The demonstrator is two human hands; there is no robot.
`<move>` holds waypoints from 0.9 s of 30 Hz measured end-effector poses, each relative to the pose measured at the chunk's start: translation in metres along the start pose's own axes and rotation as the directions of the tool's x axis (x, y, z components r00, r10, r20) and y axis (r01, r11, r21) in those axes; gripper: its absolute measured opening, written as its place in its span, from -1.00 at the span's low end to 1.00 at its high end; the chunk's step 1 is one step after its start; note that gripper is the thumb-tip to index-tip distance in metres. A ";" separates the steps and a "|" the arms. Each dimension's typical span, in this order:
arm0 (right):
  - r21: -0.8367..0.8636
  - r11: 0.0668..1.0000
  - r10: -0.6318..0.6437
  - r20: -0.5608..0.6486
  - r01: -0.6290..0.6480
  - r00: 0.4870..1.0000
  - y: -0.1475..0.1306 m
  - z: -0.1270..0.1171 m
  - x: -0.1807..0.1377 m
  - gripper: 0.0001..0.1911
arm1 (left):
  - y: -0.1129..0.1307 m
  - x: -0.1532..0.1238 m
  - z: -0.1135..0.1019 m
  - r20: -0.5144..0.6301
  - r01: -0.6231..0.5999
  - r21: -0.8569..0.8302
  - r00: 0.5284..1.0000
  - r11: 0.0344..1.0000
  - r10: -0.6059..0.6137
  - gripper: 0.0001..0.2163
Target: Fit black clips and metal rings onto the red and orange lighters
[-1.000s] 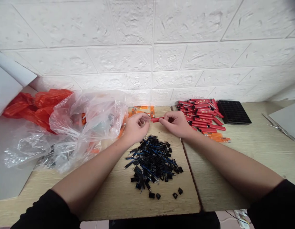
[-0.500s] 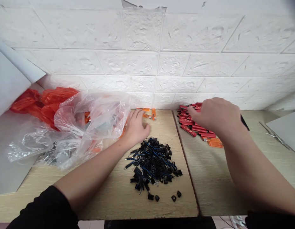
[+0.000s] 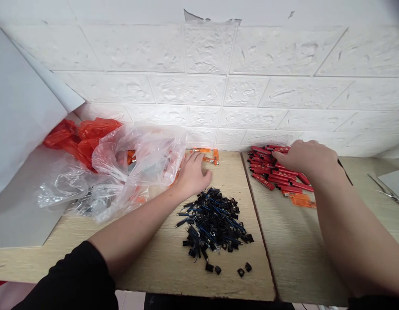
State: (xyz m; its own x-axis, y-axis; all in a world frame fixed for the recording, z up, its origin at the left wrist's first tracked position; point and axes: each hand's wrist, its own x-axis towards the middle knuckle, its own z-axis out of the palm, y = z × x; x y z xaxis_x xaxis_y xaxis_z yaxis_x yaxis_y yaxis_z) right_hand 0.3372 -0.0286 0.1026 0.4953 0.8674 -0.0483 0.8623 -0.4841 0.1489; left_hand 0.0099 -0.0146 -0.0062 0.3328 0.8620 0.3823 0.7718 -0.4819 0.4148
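Observation:
My left hand (image 3: 192, 173) lies on the wooden table (image 3: 160, 254), fingers stretched toward a few orange pieces (image 3: 206, 155) by the wall; it holds nothing. My right hand (image 3: 307, 158) rests over the pile of red sticks (image 3: 270, 172) at the back right, fingers curled down onto them; I cannot see whether it grips one. A heap of small black parts with blue wires (image 3: 212, 221) sits between my arms, with a few loose black caps (image 3: 228, 269) in front of it.
A clear plastic bag (image 3: 134, 165) with orange pieces and a red bag (image 3: 81, 135) lie at the left. A white board (image 3: 21, 107) leans at far left. Orange pieces (image 3: 299, 200) lie beside the red sticks. A seam (image 3: 257, 224) splits two tabletops.
Both hands held one red stick between them a second ago. The right hand has moved right onto the red pile; the left hand has dropped to the table and reached toward the orange pieces.

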 end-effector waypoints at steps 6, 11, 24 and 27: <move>0.078 0.993 -0.095 0.011 0.094 0.995 -0.007 0.005 -0.004 -0.08 | -0.006 -0.001 0.007 -0.054 -0.077 -0.007 0.996 0.997 0.076 -0.59; 0.123 0.984 -0.129 -0.010 0.129 0.992 -0.008 0.012 -0.002 -0.04 | -0.005 -0.001 0.007 -0.070 -0.090 -0.017 0.994 0.996 0.088 -0.63; 0.135 0.983 -0.123 -0.038 0.127 0.992 -0.008 0.007 -0.006 -0.09 | -0.004 -0.001 0.005 -0.080 -0.131 -0.099 0.989 0.986 0.123 -0.81; 0.184 0.962 -0.177 -0.144 0.202 0.974 -0.012 0.000 -0.019 -0.15 | -0.002 -0.001 0.003 -0.049 -0.126 -0.051 0.991 0.991 0.124 -0.91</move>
State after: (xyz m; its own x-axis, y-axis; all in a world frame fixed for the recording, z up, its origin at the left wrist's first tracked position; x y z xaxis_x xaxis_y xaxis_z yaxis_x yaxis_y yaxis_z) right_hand 0.3176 -0.0392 0.1020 0.3146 0.9467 0.0693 0.9489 -0.3118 -0.0481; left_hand 0.0095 -0.0136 -0.0095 0.3986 0.7870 0.4709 0.6951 -0.5942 0.4048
